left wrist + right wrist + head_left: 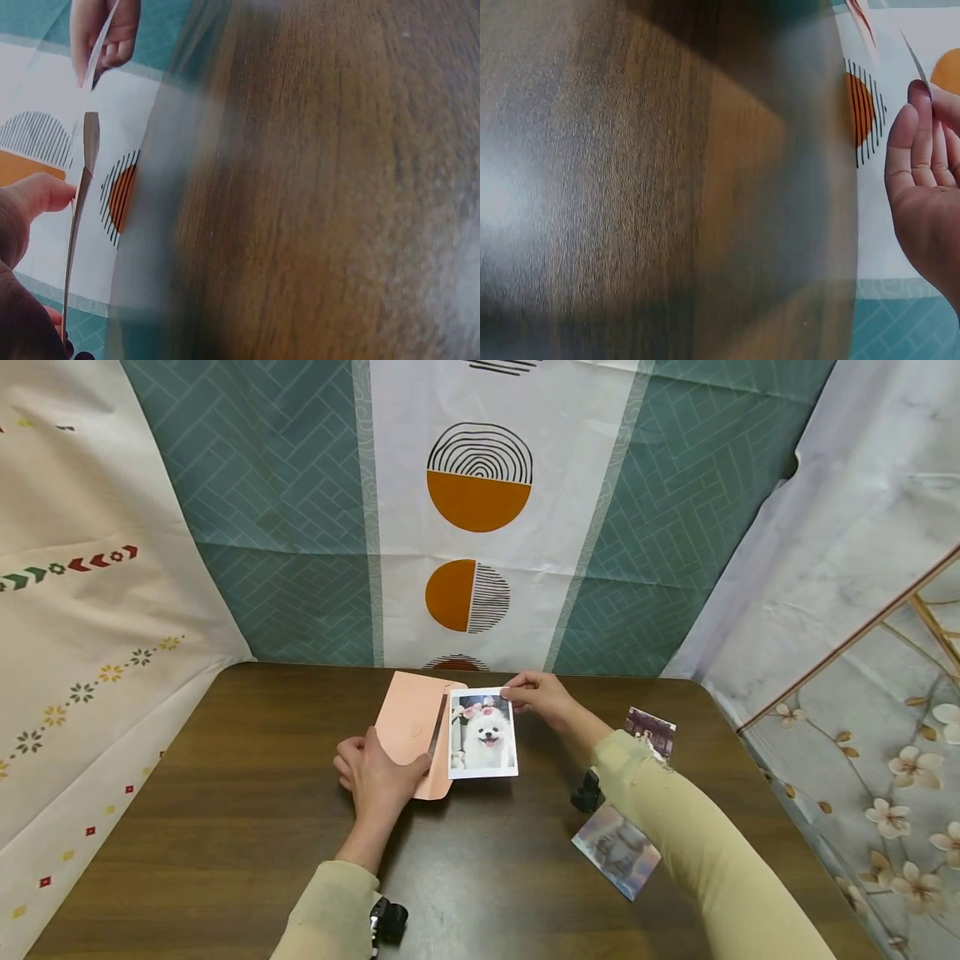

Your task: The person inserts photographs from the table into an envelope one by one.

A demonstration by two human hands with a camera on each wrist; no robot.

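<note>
My left hand point(382, 774) grips a pink envelope point(405, 722) between thumb and fingers, and its open side faces right. In my right hand point(543, 697) a white-bordered photo of a white fluffy dog point(486, 739) is pinched by its upper right corner. The photo's left edge is right beside the envelope's opening; whether it reaches inside I cannot tell. Seen edge-on in the left wrist view, the envelope point(81, 202) is held up off the table, its mouth slightly apart. The right wrist view shows the photo point(916, 60) as a thin edge between thumb and fingers.
Two more pictures lie on the brown wooden table point(225, 827) at the right: a dark purple one point(651, 731) partly behind the right sleeve, and a pale shiny one point(617, 852) nearer me. Patterned cloths point(300, 527) hang behind the table and at both sides.
</note>
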